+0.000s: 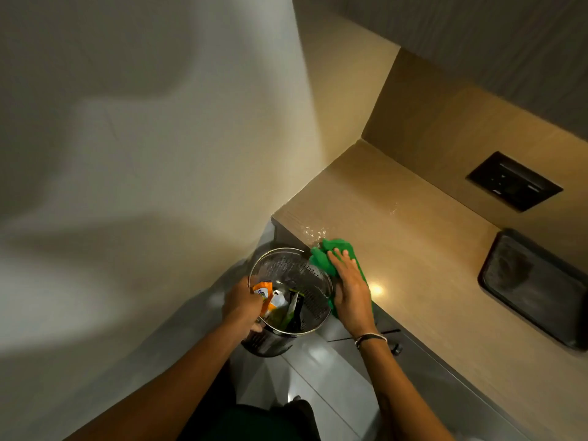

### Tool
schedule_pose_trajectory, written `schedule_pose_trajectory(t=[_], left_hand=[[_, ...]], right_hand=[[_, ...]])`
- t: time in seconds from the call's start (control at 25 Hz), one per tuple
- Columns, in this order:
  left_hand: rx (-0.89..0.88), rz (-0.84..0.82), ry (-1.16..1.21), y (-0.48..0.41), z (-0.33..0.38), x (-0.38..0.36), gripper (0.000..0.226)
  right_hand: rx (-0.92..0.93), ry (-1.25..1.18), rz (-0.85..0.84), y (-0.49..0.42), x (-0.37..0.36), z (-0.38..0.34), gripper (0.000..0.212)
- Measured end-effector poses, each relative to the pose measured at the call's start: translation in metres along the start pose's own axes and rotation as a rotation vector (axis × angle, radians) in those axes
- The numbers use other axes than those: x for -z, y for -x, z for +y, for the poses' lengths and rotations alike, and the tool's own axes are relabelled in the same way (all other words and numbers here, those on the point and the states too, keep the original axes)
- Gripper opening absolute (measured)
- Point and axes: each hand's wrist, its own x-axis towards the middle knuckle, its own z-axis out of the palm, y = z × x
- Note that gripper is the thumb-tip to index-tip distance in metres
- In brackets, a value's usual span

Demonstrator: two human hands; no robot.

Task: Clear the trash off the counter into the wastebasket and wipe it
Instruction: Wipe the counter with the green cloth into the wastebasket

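Note:
My left hand [242,305] grips the near-left rim of a perforated metal wastebasket [297,272], held up beside the counter's left edge. Inside it lie orange, white and green wrappers [276,302]. My right hand [350,286] presses flat, fingers spread, on a green cloth [337,249] lying on the beige counter [413,249] at its front-left corner, right next to the basket's rim. A wet patch [313,232] glistens on the counter just beyond the cloth.
A dark tray [534,291] sits on the counter at the right. A black socket plate [514,181] is set in the back wall. A white wall stands to the left, grey cabinet fronts and a tiled floor below.

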Motion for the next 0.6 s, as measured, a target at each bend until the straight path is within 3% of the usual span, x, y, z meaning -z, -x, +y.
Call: schedule_pose_trajectory(t=[0.12,0.2,0.36,0.48,0.6], left_hand=[[0.025,-0.036,0.047,-0.005,-0.001,0.001,0.039],[0.026,-0.043,0.051,-0.011,-0.005,0.003,0.037],[-0.013,-0.029,0.031,-0.013,-0.002,0.009,0.037],[-0.038,0.015,0.033,-0.019,0.0,0.014,0.035],[-0.008,0.023,0.059,-0.021,0.002,0.017,0.028]], right_hand=[[0.032,-0.154,-0.22,0.033,-0.014,-0.023,0.075],[0.067,-0.226,-0.275,0.05,-0.016,-0.03,0.076],[0.043,-0.296,-0.057,0.029,0.012,-0.034,0.09],[-0.035,-0.243,0.216,-0.024,0.04,-0.013,0.082],[-0.255,-0.134,0.329,-0.069,0.049,0.013,0.069]])
